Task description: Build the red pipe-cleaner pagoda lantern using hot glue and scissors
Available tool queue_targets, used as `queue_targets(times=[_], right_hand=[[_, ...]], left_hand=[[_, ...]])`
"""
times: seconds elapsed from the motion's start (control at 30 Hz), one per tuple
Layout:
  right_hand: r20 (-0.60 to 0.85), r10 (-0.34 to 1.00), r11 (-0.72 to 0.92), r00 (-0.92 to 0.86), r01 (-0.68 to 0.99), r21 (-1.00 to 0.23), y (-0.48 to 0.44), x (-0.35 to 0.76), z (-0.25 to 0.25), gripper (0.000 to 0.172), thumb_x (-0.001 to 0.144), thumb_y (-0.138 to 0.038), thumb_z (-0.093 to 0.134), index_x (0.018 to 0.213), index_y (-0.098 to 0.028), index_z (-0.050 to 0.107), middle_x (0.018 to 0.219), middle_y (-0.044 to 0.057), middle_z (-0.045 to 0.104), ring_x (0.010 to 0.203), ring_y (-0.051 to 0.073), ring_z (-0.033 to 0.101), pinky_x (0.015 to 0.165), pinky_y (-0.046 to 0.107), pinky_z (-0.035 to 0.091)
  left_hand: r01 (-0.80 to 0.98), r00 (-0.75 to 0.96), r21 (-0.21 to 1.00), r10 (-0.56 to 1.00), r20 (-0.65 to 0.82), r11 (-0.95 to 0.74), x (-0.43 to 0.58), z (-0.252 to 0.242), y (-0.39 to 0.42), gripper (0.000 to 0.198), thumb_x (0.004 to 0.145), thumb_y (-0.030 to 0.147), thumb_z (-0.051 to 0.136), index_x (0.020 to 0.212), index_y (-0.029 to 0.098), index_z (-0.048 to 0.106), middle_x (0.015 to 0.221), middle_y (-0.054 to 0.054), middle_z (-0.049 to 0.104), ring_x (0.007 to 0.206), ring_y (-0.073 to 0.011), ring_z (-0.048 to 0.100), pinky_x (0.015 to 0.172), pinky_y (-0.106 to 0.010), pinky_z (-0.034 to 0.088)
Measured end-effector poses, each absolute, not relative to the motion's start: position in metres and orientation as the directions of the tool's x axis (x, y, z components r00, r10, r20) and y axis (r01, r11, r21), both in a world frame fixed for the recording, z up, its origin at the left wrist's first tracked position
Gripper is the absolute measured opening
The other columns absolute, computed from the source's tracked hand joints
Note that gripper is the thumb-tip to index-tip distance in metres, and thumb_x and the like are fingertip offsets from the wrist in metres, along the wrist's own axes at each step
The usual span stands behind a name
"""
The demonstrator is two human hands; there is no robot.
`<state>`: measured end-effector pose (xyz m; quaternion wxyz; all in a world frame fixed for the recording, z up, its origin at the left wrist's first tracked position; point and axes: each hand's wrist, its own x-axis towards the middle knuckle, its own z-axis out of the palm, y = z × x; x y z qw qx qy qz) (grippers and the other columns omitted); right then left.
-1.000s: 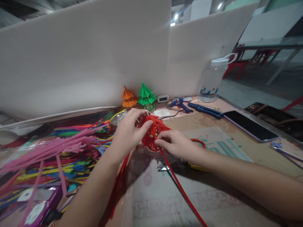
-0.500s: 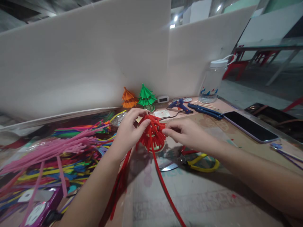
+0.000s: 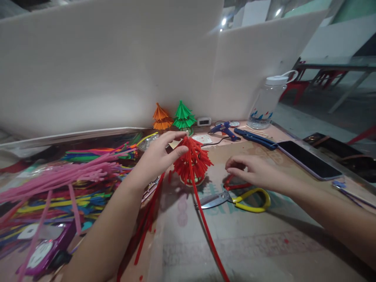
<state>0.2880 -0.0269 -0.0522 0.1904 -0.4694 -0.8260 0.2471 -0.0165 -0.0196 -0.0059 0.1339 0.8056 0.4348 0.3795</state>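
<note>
partition [image 3: 108,70], pale and plain, spans most of the upper frame, and below it the bench [image 3: 182,258] fills the lower part. a loose heap of pink strips [image 3: 67,178] covers the left side over other coloured ones. one long red strip [image 3: 205,223] runs from the centre to the bottom edge. scissors [image 3: 229,199] with one yellow and one red handle lie right of centre, phone [image 3: 310,160] and clear bottle [image 3: 264,105] farther right. the left hand [image 3: 161,152], at centre, pinches the peak of the red tree [image 3: 195,160], which stands upright on the bench mid-frame; the right hand [image 3: 249,170] is loosely curled near the red scissor handle, nothing visible in its fingers. smaller still, behind the red one, are a green tree [image 3: 184,116], an orange tree [image 3: 162,117] and a little white display [image 3: 203,122].
</note>
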Motion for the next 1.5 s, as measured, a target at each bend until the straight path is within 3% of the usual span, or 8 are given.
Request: queue_targets(times=[0.13,0.3,0.47,0.67,0.77,0.87,1.03,1.5], right_hand=[[0.210,0.881,0.460,-0.425,0.657,-0.597,-0.026,0.277,-0.043,0.020,0.094,-0.037,0.056,0.095,-0.019,0.066,0.092,0.007,0.073,0.081,0.020,0.066,0.068,0.031,0.049],[0.442,0.775,0.628,-0.451,0.482,-0.611,-0.014,0.235,-0.013,0.033,0.096,-0.038,0.058,0.123,-0.020,0.065,0.122,0.011,0.071,0.105,0.024,0.067,0.087,0.037,0.055],[0.458,0.759,0.625,-0.463,0.320,-0.713,0.008,0.200,0.001,0.044,0.100,-0.042,0.052,0.136,-0.018,0.060,0.134,0.012,0.066,0.115,0.024,0.066,0.098,0.041,0.054],[0.402,0.684,0.591,-0.609,0.141,-0.794,0.019,0.198,-0.011,0.059,0.091,-0.046,0.068,0.142,-0.020,0.052,0.143,0.012,0.061,0.131,0.026,0.058,0.111,0.044,0.047],[0.331,0.632,0.561,-0.701,0.120,-0.819,0.018,0.204,-0.017,0.067,0.088,-0.038,0.074,0.146,-0.021,0.046,0.147,0.012,0.056,0.134,0.025,0.056,0.112,0.042,0.047],[0.267,0.633,0.549,-0.727,0.178,-0.817,0.017,0.209,-0.020,0.060,0.090,-0.029,0.069,0.145,-0.022,0.047,0.146,0.012,0.056,0.131,0.024,0.059,0.111,0.043,0.048],[0.294,0.671,0.568,-0.681,0.217,-0.794,0.013,0.207,-0.021,0.054,0.091,-0.033,0.067,0.141,-0.021,0.051,0.143,0.011,0.060,0.127,0.024,0.061,0.110,0.045,0.049],[0.273,0.692,0.554,-0.668,0.249,-0.795,0.014,0.206,-0.021,0.050,0.091,-0.031,0.065,0.139,-0.020,0.053,0.139,0.012,0.063,0.125,0.024,0.062,0.109,0.045,0.049]], left_hand=[[0.660,0.355,0.502,0.821,0.447,-0.559,-0.018,-0.002,-0.037,0.076,0.086,0.051,0.071,0.148,0.020,0.041,0.142,-0.015,0.057,0.130,-0.0296,0.056,0.110,-0.048,0.046],[0.705,0.364,0.393,0.777,0.514,-0.590,-0.003,-0.015,-0.052,0.083,0.084,0.041,0.072,0.153,0.021,0.029,0.153,-0.019,0.045,0.141,-0.0322,0.046,0.118,-0.054,0.038],[0.708,0.378,0.348,0.746,0.548,-0.614,0.004,-0.030,-0.047,0.084,0.084,0.036,0.069,0.154,0.017,0.026,0.150,-0.021,0.047,0.141,-0.0340,0.046,0.117,-0.056,0.038],[0.673,0.484,0.302,0.711,0.510,-0.675,-0.006,-0.026,-0.043,0.089,0.082,0.020,0.062,0.159,0.020,0.018,0.154,-0.017,0.046,0.145,-0.0332,0.043,0.119,-0.053,0.037],[0.688,0.505,0.291,0.727,0.466,-0.665,-0.013,-0.022,-0.043,0.084,0.085,0.018,0.057,0.160,0.016,0.019,0.152,-0.018,0.049,0.145,-0.0323,0.044,0.120,-0.052,0.037],[0.708,0.506,0.290,0.749,0.428,-0.644,-0.016,-0.018,-0.044,0.078,0.088,0.021,0.057,0.158,0.015,0.025,0.156,-0.020,0.045,0.145,-0.0327,0.043,0.120,-0.054,0.036],[0.709,0.475,0.355,0.784,0.400,-0.610,-0.011,-0.014,-0.047,0.069,0.091,0.031,0.060,0.154,0.016,0.037,0.154,-0.018,0.049,0.140,-0.0315,0.050,0.118,-0.051,0.040],[0.730,0.403,0.356,0.788,0.466,-0.584,-0.008,-0.016,-0.045,0.057,0.096,0.028,0.049,0.151,0.013,0.044,0.153,-0.014,0.052,0.139,-0.0271,0.053,0.117,-0.046,0.043]])
